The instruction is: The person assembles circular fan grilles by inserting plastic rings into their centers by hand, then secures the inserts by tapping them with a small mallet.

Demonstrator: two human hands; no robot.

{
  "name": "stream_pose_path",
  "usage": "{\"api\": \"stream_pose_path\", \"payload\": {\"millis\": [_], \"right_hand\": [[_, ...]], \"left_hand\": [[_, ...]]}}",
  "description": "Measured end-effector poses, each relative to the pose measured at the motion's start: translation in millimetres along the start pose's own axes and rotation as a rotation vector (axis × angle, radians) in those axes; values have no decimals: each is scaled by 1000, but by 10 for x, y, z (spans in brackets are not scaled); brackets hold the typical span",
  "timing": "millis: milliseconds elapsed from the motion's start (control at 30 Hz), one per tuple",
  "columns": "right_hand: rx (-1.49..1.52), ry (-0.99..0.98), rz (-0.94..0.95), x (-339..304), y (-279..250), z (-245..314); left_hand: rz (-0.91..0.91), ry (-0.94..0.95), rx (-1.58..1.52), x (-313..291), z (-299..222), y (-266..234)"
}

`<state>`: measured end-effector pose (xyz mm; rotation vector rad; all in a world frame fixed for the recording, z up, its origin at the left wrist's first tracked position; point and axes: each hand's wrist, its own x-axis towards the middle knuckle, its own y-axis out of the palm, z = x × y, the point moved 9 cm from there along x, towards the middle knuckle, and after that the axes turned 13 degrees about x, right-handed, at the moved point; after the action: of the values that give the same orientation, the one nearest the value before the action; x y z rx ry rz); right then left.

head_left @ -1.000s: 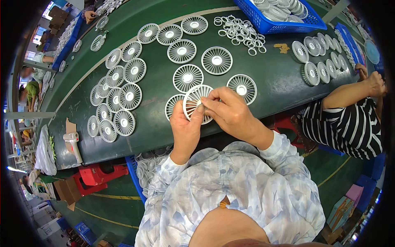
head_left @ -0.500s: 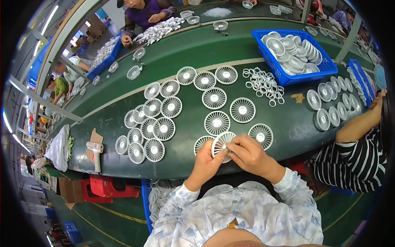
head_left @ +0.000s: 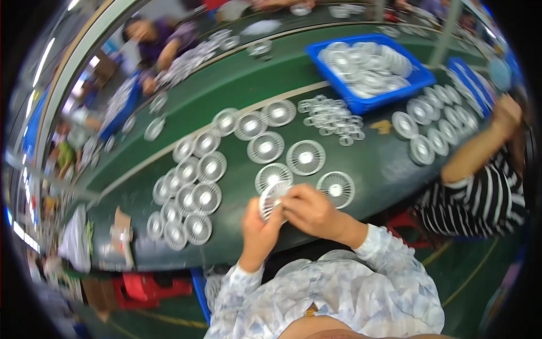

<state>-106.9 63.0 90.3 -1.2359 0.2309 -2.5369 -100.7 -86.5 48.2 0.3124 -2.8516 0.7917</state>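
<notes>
Both my hands hold one white round grille disc [head_left: 272,197] just above the near edge of the green table [head_left: 384,164]. My left hand [head_left: 258,229] grips it from below. My right hand [head_left: 309,210] pinches its right side from above. Right behind my hands lie three more white grille discs [head_left: 305,157] flat on the table. A loose pile of small white rings [head_left: 330,117] lies farther back.
A cluster of several white discs [head_left: 192,195] covers the table to my left. A blue bin [head_left: 370,70] full of discs stands at the back right. A person in a striped shirt [head_left: 480,192] works at my right. Other people sit across the table.
The view has swung, so the table sits lower and closer in the picture. My hands keep the same disc and have turned it a little between the fingers.
</notes>
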Motion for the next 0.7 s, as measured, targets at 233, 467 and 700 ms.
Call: {"api": "stream_pose_path", "payload": {"millis": [233,467,700], "right_hand": [[45,-94,-34,57,0,62],[-69,-124,15,68,-99,125],[5,-11,-39,-88,-304,-15]], "left_hand": [[-134,12,-21,-51,-195,-138],[-18,5,-58,12,-187,10],[54,-71,-144,14,-258,268]]}}
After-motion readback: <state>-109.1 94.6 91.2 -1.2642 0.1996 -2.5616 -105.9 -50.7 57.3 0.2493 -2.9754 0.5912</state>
